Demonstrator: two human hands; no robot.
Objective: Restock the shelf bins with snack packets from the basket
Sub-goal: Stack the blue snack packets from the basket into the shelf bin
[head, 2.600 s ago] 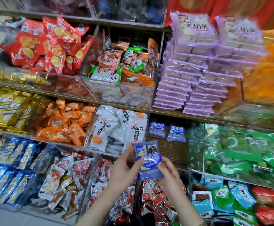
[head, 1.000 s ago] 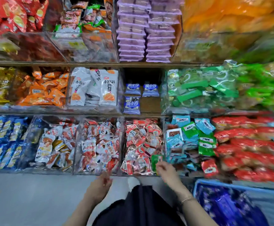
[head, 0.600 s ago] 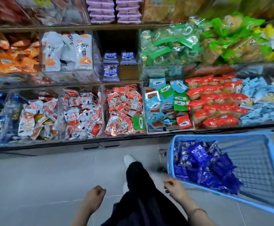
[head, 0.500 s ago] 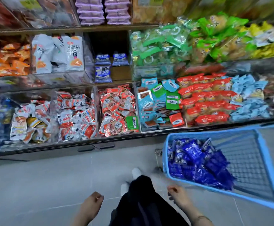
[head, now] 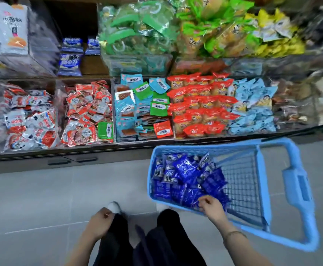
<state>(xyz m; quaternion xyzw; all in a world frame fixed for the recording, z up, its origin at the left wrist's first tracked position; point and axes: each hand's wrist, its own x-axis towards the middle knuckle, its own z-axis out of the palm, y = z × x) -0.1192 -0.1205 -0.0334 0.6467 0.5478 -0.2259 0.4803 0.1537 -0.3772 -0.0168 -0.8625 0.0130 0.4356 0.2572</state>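
Observation:
A blue plastic basket (head: 299, 189) stands on the floor at the right, below the shelves. A pile of dark blue snack packets (head: 185, 175) fills its left half. My right hand (head: 212, 207) is inside the basket at the near edge of the pile, fingers curled down onto the packets; whether it grips one is unclear. My left hand (head: 101, 219) hangs by my left knee, loosely closed with nothing in it. On the middle shelf, an almost bare bin (head: 91, 66) holds three matching blue packets (head: 70, 63).
The bottom shelf row holds clear bins of red-white, red, teal-green and light blue packets (head: 143, 110). Green and yellow bags (head: 195, 31) fill the bins above. Grey floor tiles (head: 41, 198) stretch to the left. The basket handle (head: 299, 187) lies at the right.
The view tipped from the shelves down to the floor. My right hand moved right and forward, into the basket and onto the blue packets. My left hand stayed low beside my leg.

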